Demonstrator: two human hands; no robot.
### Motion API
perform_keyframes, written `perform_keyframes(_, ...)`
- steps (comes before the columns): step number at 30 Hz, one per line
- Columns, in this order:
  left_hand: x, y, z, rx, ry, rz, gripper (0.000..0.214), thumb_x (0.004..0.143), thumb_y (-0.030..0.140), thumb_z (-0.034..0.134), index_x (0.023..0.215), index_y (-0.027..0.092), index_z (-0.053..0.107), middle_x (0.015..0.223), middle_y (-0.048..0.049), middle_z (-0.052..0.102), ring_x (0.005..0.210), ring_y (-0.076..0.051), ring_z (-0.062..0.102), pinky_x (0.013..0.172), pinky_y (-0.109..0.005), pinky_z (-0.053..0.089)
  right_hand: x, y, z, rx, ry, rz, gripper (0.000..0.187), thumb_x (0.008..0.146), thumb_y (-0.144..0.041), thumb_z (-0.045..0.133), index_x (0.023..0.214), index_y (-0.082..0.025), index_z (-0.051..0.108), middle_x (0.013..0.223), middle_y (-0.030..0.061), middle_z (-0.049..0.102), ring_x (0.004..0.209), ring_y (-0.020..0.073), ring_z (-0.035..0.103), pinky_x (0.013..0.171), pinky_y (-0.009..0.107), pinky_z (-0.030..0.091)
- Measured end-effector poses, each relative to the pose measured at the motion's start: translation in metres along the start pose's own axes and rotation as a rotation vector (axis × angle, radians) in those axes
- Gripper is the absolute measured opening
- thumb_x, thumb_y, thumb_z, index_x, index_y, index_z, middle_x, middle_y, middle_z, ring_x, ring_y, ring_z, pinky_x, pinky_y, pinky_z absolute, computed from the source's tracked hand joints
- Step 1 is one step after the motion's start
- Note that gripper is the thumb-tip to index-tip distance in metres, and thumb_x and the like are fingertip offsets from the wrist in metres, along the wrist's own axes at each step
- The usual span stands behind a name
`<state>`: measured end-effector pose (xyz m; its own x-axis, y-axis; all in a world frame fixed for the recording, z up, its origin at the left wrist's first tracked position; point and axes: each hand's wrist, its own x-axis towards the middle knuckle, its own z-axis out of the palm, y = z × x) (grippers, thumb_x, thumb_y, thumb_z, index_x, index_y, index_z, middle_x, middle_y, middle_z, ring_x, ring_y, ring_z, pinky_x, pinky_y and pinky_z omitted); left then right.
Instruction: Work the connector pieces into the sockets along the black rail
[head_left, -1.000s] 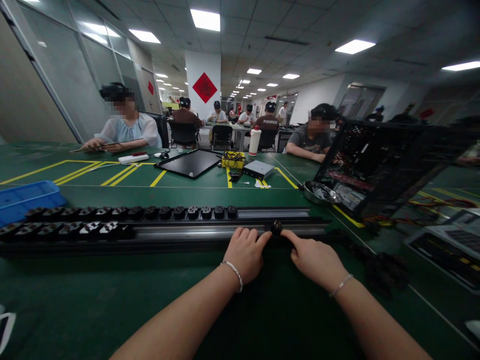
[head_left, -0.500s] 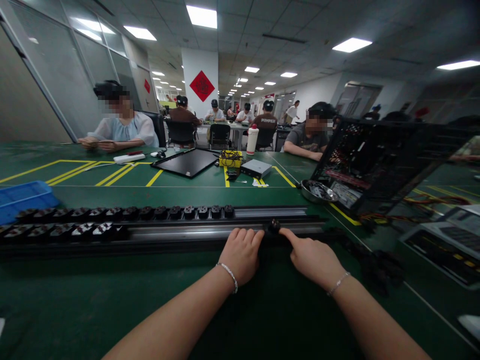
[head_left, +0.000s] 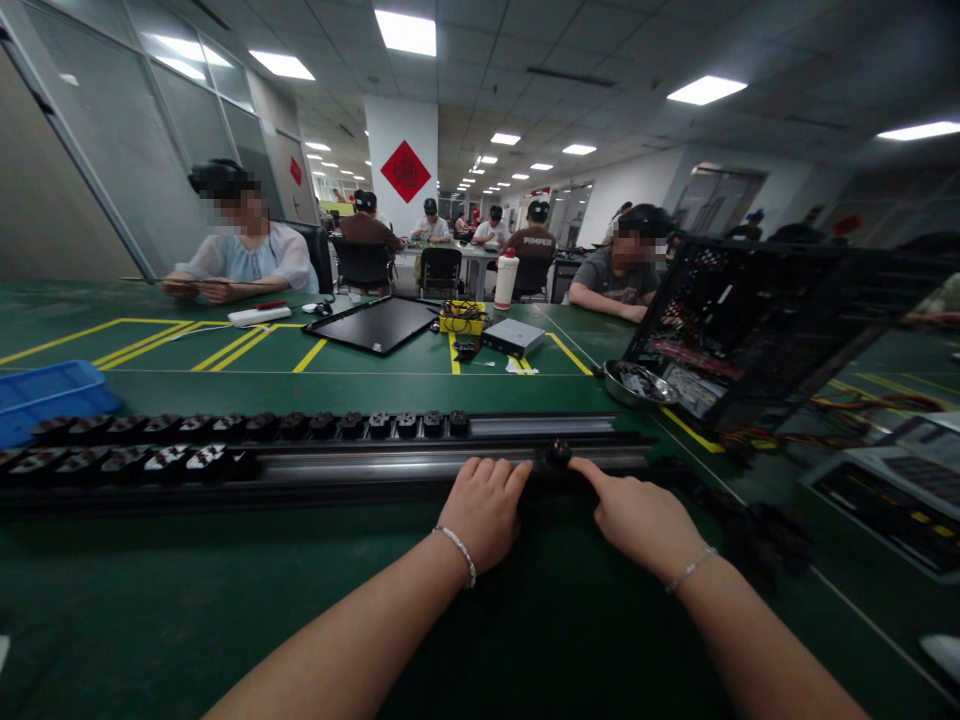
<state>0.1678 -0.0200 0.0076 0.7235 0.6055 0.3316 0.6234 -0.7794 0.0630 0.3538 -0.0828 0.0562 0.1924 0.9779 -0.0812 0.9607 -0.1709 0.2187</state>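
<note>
While the front rail (head_left: 360, 466) runs as a long, straight strip with a smooth metallic sheen between black edges, a small, rounded, glossy black piece (head_left: 557, 453) sits toward its right end, between the two hands. The right hand (head_left: 649, 525) has its index finger stretched out, the tip against the piece's right side, and the other fingers curled under. The left hand (head_left: 484, 510) lies over the rail with fingers bent and close together, the index slightly apart; whether they pinch the rail cannot be told.

Compared with half a second ago, the piece and the right hand have shifted slightly rightward, and the gap to the left index fingertip has widened.

Behind, the rear rail (head_left: 540, 425) carries a row of chunky dark blocks (head_left: 379, 425). A blue plastic tray (head_left: 56, 385) stands at the left, a shiny round metal bowl (head_left: 637, 385) beyond the rails' right ends. The perforated black computer case (head_left: 757, 330) partly hides the table behind it. The left hand covers part of the front rail.
</note>
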Motion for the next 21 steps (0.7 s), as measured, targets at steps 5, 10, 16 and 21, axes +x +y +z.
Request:
perform_keyframes(5,-0.0001,-0.0008,0.0016,-0.001,0.013,-0.003,0.055,0.078,0.025,0.049,0.131,0.019,0.037,0.111,-0.0068,0.054,0.098,-0.023,0.046,0.092,-0.039,0.032,0.0007,0.0005,-0.0016,0.010,-0.014,0.011,0.063,0.077,-0.011,0.037,0.135,-0.036,0.034,0.086,0.0075,0.070,0.077,0.0234,0.066,0.062,0.029,0.040)
perform_keyframes(10,-0.0006,-0.0009,0.0025,0.000,0.015,0.000,0.056,0.078,0.026,0.050,0.131,0.019,0.036,0.111,-0.0067,0.054,0.099,-0.023,0.046,0.092,-0.039,0.032,0.0003,0.0002,-0.0024,0.022,-0.007,0.006,0.061,0.078,-0.012,0.037,0.135,-0.034,0.035,0.086,0.0088,0.070,0.077,0.0229,0.066,0.062,0.029,0.040)
perform_keyframes(16,-0.0008,-0.0004,0.0026,0.011,0.011,0.001,0.054,0.080,0.025,0.047,0.132,0.020,0.035,0.111,-0.0067,0.054,0.099,-0.022,0.046,0.092,-0.039,0.033,0.0000,0.0017,-0.0026,0.016,-0.001,0.000,0.062,0.077,-0.012,0.037,0.134,-0.037,0.036,0.087,0.0078,0.070,0.077,0.0241,0.066,0.061,0.029,0.040)
perform_keyframes(21,-0.0002,-0.0008,0.0024,0.009,0.009,-0.003,0.054,0.080,0.025,0.047,0.132,0.020,0.036,0.111,-0.0068,0.055,0.098,-0.022,0.046,0.091,-0.039,0.033,0.0000,0.0039,-0.0021,0.021,0.015,0.009,0.061,0.076,-0.012,0.038,0.132,-0.035,0.038,0.087,0.0083,0.070,0.078,0.0242,0.066,0.060,0.029,0.039)
